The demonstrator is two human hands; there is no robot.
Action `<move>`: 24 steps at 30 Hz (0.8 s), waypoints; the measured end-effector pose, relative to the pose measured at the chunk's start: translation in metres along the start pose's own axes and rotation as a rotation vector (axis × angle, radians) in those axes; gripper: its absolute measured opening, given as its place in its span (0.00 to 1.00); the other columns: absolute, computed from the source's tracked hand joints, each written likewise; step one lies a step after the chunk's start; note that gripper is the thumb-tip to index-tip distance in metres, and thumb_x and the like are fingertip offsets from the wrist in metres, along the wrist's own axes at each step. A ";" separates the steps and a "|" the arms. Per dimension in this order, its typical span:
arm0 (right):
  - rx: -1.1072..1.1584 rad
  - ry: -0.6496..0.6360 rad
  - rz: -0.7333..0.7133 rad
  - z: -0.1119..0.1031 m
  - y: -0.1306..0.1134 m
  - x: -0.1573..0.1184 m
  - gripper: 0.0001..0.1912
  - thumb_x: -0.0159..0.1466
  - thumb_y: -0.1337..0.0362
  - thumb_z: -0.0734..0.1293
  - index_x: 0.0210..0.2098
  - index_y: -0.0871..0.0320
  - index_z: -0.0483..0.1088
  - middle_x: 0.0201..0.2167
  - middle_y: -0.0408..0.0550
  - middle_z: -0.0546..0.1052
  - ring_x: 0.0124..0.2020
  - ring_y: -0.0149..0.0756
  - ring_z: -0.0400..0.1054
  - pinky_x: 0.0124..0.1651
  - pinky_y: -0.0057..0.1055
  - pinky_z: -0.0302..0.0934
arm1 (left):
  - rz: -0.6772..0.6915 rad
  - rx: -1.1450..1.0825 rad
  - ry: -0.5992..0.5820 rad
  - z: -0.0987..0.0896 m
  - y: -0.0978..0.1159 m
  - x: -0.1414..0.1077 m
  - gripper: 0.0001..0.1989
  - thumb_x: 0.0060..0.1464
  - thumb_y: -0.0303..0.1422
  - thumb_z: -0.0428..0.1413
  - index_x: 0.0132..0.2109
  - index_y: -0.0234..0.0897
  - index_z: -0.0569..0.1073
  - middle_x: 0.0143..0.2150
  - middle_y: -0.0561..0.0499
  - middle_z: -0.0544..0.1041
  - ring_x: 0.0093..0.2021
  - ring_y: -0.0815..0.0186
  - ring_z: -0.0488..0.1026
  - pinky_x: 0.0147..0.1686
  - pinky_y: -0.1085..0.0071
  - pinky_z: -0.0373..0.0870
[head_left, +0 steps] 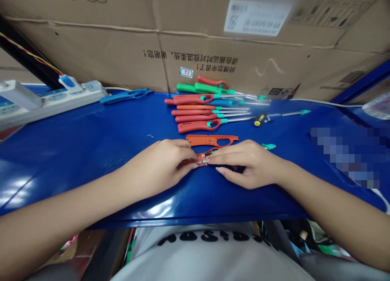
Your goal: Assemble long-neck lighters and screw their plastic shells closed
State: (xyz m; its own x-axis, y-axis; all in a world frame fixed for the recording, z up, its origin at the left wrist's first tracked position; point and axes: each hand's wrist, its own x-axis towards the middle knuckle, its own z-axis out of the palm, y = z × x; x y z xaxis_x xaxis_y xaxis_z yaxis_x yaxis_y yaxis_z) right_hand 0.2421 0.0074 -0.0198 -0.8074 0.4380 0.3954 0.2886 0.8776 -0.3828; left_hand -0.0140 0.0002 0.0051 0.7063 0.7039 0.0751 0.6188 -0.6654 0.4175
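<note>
Lighter (201,161), orange and opened up, lies low at the counter (76,163) between the two hands, insides upward, I'd guess so that they can be reached. The left hand (166,163) is pinched on its left end, seemingly to steady it. The right hand (254,163) has fingertips touching its middle, thumb apart; I can't tell whether those fingers grip anything. Just beyond the lighter sits a loose half (198,140), hollow side up, probably parked there to be handy. Farther beyond the lighter, whole lighters (195,112) lie side by side, tubes (239,119) pointing right, apparently lined up for order. Beyond and right of the lighter is a yellow-ended tool (258,120); beyond and left, a blue shell (122,96), likely out of the way.
</note>
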 end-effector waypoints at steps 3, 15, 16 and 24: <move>-0.034 0.020 -0.017 -0.002 0.000 0.000 0.16 0.66 0.69 0.66 0.52 0.56 0.75 0.49 0.47 0.82 0.51 0.36 0.77 0.51 0.30 0.73 | -0.017 0.028 -0.006 -0.001 0.002 0.000 0.10 0.66 0.34 0.54 0.45 0.39 0.81 0.40 0.49 0.80 0.38 0.62 0.78 0.38 0.68 0.72; -0.046 -0.086 0.260 -0.023 0.008 0.000 0.11 0.67 0.66 0.66 0.48 0.58 0.74 0.42 0.50 0.77 0.31 0.31 0.68 0.34 0.29 0.63 | 0.078 0.206 0.058 0.001 0.001 -0.003 0.11 0.67 0.35 0.52 0.49 0.41 0.77 0.46 0.50 0.79 0.46 0.58 0.76 0.43 0.63 0.73; -0.043 -0.109 0.270 -0.023 0.009 0.000 0.11 0.67 0.67 0.65 0.48 0.58 0.74 0.42 0.49 0.77 0.31 0.31 0.67 0.34 0.29 0.62 | 0.093 0.204 0.054 0.003 0.000 -0.002 0.11 0.67 0.35 0.52 0.50 0.40 0.77 0.46 0.49 0.79 0.46 0.58 0.76 0.44 0.62 0.73; -0.024 -0.173 0.308 -0.023 0.008 0.000 0.14 0.67 0.67 0.65 0.52 0.57 0.73 0.43 0.49 0.78 0.31 0.31 0.67 0.34 0.29 0.59 | 0.114 0.213 0.063 0.010 -0.003 -0.001 0.11 0.67 0.32 0.52 0.49 0.38 0.78 0.45 0.48 0.79 0.46 0.59 0.76 0.46 0.60 0.76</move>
State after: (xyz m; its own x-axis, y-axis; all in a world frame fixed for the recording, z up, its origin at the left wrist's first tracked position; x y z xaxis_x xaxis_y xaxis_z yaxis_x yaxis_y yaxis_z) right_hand 0.2562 0.0187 -0.0035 -0.7551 0.6452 0.1161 0.5425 0.7145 -0.4418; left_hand -0.0132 -0.0014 -0.0050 0.7569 0.6312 0.1693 0.5999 -0.7739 0.2031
